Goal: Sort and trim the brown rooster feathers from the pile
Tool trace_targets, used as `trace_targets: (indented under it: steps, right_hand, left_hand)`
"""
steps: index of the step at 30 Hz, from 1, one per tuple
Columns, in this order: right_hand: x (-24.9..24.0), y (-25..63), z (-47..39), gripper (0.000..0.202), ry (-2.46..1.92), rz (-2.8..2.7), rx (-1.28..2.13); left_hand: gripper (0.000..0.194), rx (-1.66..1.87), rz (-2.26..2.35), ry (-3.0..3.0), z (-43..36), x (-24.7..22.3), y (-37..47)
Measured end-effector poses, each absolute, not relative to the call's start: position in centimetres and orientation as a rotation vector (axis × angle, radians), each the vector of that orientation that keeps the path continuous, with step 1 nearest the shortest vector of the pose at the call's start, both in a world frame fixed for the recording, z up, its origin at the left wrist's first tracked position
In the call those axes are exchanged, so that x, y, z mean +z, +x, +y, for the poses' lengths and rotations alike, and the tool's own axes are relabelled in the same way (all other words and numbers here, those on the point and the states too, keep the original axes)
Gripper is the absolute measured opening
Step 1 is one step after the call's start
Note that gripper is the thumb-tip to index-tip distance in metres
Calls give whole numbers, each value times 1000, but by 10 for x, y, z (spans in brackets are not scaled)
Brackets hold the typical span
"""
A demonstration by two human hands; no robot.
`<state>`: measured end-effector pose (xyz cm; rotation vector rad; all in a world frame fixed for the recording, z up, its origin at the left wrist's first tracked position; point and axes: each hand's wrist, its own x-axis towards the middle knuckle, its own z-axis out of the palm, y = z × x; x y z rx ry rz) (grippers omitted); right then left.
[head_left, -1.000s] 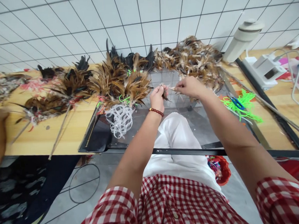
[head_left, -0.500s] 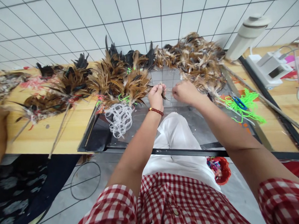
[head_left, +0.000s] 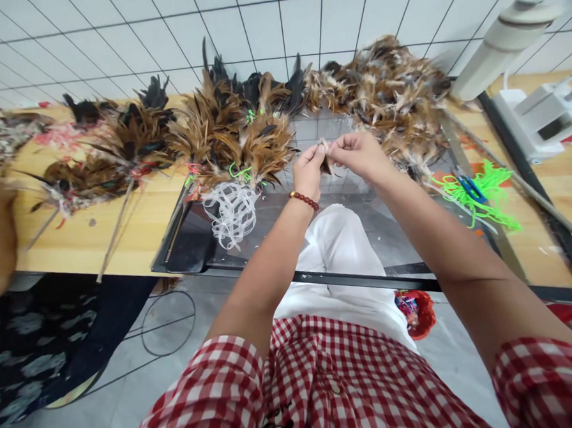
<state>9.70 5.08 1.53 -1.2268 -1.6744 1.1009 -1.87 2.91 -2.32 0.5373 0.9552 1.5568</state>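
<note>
While both hands meet above the glass table (head_left: 392,234), the left hand (head_left: 308,169) and the right hand (head_left: 357,154) pinch a small feather (head_left: 326,161) between their fingertips, near the feather pile (head_left: 395,100).

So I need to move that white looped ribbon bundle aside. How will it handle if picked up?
The white looped ribbon bundle looks thin and translucent, so probably very light. Its loose loops likely flop and may snag the feather bundles touching it.

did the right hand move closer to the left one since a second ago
Yes. The right hand has closed leftward over the glass panel and now meets the left hand at the small feathers.
</note>
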Motion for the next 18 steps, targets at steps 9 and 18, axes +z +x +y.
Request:
trace_targets:
  steps: [9, 18]
  right_hand:
    - [9, 114, 64, 20, -1169, -1783, 991]
    - [23, 130, 65, 24, -941, -1791, 1182]
  left_hand:
    - [13, 1592, 1036, 567, 31, -22, -14]
    - [33, 1425, 1017, 879, 19, -13, -15]
